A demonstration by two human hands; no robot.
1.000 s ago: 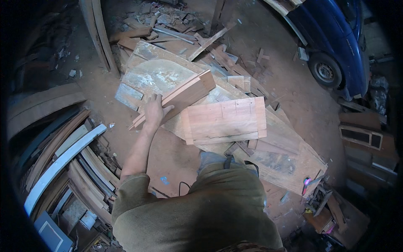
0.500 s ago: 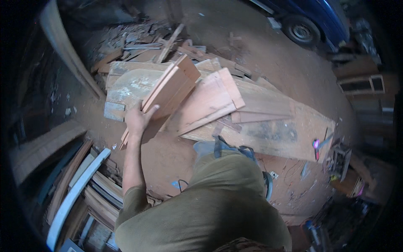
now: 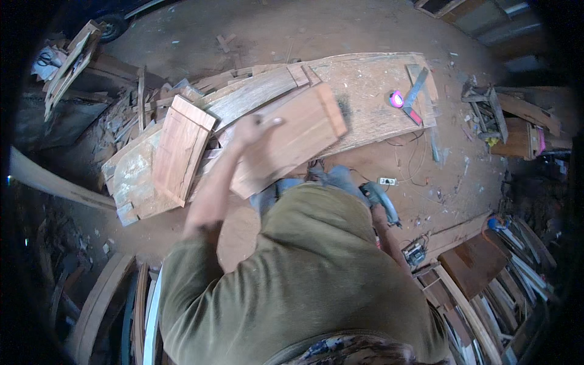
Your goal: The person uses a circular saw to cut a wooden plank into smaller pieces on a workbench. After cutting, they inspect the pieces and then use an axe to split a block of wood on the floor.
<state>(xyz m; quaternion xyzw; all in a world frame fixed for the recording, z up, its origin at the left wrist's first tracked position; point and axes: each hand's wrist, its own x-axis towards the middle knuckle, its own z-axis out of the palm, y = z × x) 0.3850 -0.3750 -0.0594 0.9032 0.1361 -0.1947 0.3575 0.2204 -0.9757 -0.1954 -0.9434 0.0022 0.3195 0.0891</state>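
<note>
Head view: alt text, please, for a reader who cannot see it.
A person's left hand rests on a reddish wooden panel lying on a long plank. A second panel lies to its left. The right hand is not visible.

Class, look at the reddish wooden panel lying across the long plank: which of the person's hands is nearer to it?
Left. The left hand rests on the reddish wooden panel, touching its upper edge. The right hand is out of sight; its arm hangs low beside the body, near the power tool, away from the panel.

Panel [image 3: 292, 137]: matt reddish wood, smooth.
</note>
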